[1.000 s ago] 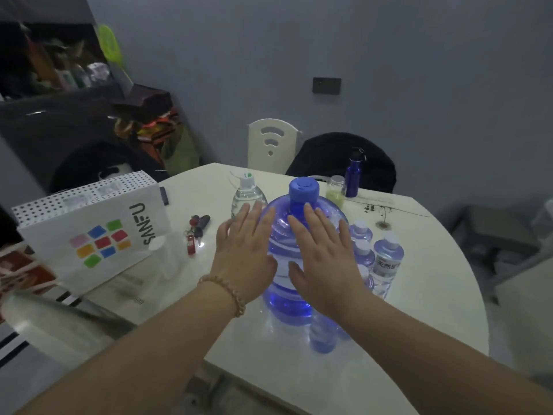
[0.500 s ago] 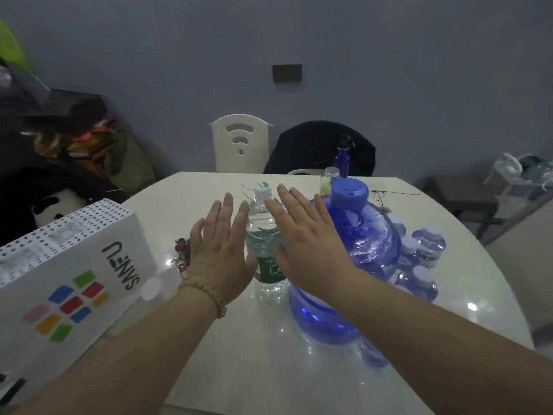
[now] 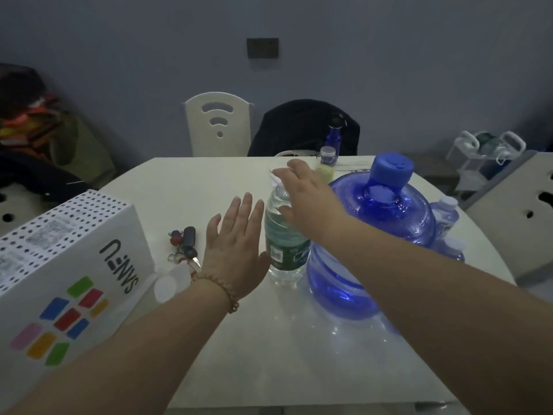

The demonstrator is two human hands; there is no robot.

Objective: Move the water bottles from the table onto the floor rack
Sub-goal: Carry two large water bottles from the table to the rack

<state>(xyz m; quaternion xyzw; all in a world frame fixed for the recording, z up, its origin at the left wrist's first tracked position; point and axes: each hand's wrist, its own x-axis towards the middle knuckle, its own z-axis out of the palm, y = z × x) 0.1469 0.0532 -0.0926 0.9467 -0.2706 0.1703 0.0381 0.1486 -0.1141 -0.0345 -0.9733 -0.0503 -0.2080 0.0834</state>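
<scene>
A clear water bottle with a green label (image 3: 284,244) stands upright at the table's middle. My left hand (image 3: 236,247) is flat and open just left of it, thumb almost touching its lower side. My right hand (image 3: 305,196) reaches over the bottle's top, fingers spread above the cap, not closed on it. A big blue water jug (image 3: 380,235) with a blue cap stands right of the bottle, under my right forearm. Small clear bottles (image 3: 447,215) stand behind the jug at the right. A white floor rack (image 3: 484,157) holding bottles shows at the far right.
A white dotted box (image 3: 68,265) with coloured squares lies at the left, keys (image 3: 185,244) beside it. A small jar (image 3: 327,163) and a dark blue bottle (image 3: 333,137) stand at the table's far edge. A white chair (image 3: 218,124) and a chair with black clothing (image 3: 302,127) stand behind.
The view has swung right. My right hand has moved off the blue jug and risen over the clear bottle's top. My left hand has dropped beside the bottle's left.
</scene>
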